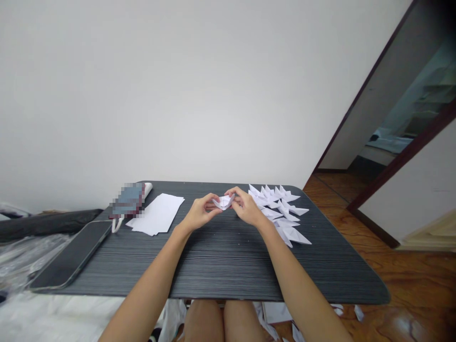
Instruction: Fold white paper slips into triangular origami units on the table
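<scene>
A small folded white paper boat (pixel 224 203) is held between my two hands over the middle of the dark table. My left hand (pixel 202 211) pinches its left end, thumb below and fingers behind. At the other end, my right hand (pixel 244 206) grips the paper between thumb and fingers. Just beyond my right hand lies a cluster of several folded white paper boats (pixel 285 213) with pointed tips. To the left of my left hand rests a loose stack of flat white paper sheets (pixel 161 213).
The dark wood-grain table (pixel 221 270) stands against a white wall. A smartphone (pixel 73 256) lies at its left edge, with a blurred-out item (pixel 128 200) behind it and a white cord. Paper scraps (pixel 358 312) are on the wooden floor, and a doorway is at right.
</scene>
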### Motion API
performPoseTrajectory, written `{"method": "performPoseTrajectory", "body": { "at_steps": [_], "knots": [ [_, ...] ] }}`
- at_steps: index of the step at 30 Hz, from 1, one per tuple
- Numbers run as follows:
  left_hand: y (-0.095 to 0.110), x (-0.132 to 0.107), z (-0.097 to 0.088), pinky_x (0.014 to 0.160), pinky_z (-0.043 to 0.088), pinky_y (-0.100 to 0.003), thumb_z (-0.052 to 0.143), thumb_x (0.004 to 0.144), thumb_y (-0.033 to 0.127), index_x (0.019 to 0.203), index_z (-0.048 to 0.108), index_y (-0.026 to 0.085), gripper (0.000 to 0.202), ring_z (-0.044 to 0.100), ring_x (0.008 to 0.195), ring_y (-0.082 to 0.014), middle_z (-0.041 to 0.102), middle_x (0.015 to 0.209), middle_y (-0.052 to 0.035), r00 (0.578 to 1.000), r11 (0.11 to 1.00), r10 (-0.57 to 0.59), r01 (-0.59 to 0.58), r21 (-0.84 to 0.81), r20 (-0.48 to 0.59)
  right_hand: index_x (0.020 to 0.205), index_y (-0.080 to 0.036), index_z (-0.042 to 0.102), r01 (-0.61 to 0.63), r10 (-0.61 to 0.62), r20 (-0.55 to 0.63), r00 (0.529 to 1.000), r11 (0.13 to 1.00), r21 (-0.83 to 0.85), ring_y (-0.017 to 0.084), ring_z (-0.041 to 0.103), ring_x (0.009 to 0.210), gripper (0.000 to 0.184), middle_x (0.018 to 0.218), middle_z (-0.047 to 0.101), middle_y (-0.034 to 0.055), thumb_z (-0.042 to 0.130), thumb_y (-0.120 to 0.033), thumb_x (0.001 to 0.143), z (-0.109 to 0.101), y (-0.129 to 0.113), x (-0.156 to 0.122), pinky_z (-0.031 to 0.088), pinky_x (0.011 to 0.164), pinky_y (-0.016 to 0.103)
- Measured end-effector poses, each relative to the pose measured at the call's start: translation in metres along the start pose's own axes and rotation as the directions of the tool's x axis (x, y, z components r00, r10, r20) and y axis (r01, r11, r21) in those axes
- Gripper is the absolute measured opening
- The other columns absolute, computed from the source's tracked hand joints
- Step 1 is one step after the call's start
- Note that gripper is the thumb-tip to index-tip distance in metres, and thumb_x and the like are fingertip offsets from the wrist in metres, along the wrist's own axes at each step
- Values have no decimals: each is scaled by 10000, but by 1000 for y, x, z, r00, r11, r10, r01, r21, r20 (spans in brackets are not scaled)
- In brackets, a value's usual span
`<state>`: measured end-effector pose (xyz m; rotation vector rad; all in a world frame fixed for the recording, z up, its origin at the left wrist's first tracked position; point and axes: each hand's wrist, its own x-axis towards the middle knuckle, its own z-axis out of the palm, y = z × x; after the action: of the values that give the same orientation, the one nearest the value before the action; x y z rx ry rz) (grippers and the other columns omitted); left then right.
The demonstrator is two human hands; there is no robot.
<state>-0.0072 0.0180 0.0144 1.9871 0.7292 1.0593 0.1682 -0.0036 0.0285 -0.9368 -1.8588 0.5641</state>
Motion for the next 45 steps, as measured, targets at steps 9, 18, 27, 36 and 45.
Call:
{"method": "performPoseTrajectory", "body": {
  "at_steps": [9, 18, 27, 36, 45],
  "knots": [
    [-2, 1, -2, 649, 487, -257, 545, 713, 318, 878, 557, 151, 235, 585, 685, -128, 620, 817, -48, 992, 945, 128, -123, 303, 3, 895, -174, 527, 172, -128, 169, 977, 946, -275, 149, 526, 813, 188, 894, 559, 55, 482, -114, 723, -5, 0, -1, 406, 738, 280],
    [2, 2, -4, 703, 478, -271, 522, 737, 311, 879, 607, 146, 234, 583, 777, -150, 620, 860, -68, 993, 962, 117, -120, 246, 26, 806, -174, 587, 178, -153, 125, 980, 959, -221, 178, 514, 968, 100, 1040, 548, 88, 549, -184, 714, -5, 5, -2, 393, 832, 329],
    [8, 3, -3, 697, 482, -281, 548, 718, 311, 836, 625, 155, 210, 580, 781, -155, 629, 838, -65, 988, 974, 138, -121, 191, -74, 684, -178, 624, 57, -57, -11, 998, 998, 2, 161, 564, 840, 59, 870, 620, 53, 569, -196, 694, -4, 1, 1, 431, 738, 287],
    [8, 3, -1, 664, 468, -263, 561, 709, 313, 733, 637, 134, 196, 590, 737, -161, 638, 777, -66, 985, 991, 85, -68, 113, -149, 690, -154, 594, -36, 45, -74, 996, 993, 116, 155, 571, 727, 114, 776, 622, 57, 592, -266, 672, 0, 0, 2, 448, 669, 276],
    [10, 7, 7, 544, 461, -228, 618, 653, 307, 1053, 439, 139, 469, 604, 552, -134, 588, 598, 14, 977, 984, -77, 41, -176, -199, 986, -184, 460, -178, 257, -103, 961, 858, 483, 101, 568, 533, 459, 606, 579, -40, 653, -234, 573, 7, 6, 7, 464, 572, 236]
  ]
}}
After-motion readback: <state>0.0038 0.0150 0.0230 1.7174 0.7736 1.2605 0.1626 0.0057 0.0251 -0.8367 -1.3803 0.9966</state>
